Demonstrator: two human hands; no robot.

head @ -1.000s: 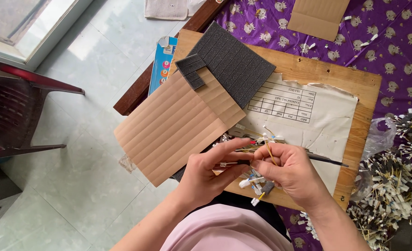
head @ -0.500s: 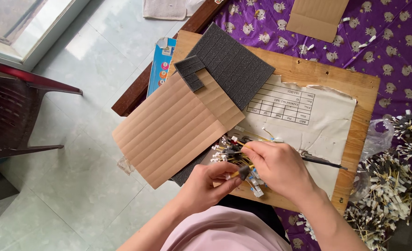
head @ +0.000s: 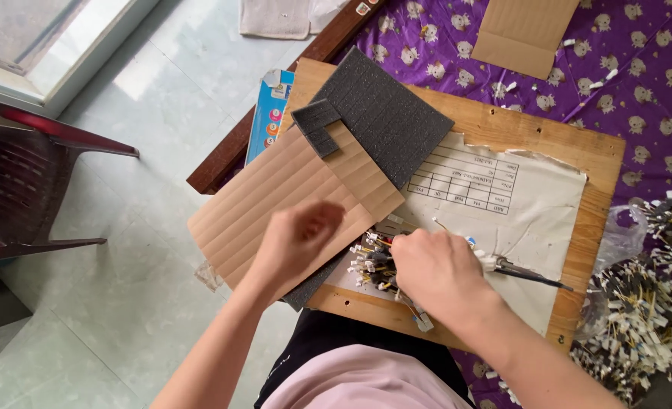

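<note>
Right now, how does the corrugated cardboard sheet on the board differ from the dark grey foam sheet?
The corrugated cardboard sheet is tan with long ridges; the dark grey foam sheet is scored into small squares. The cardboard is larger and lies beneath the left hand; the foam lies farther from both hands. Both are flat, tilted rectangles.

A home is serving as a makeshift workshop: a purple patterned bedsheet (head: 654, 98) is covering the right side, a wooden board (head: 593, 189) is lying near as a workbench, and a plastic chair (head: 25, 189) is standing left on tiled floor (head: 139, 136).
</note>
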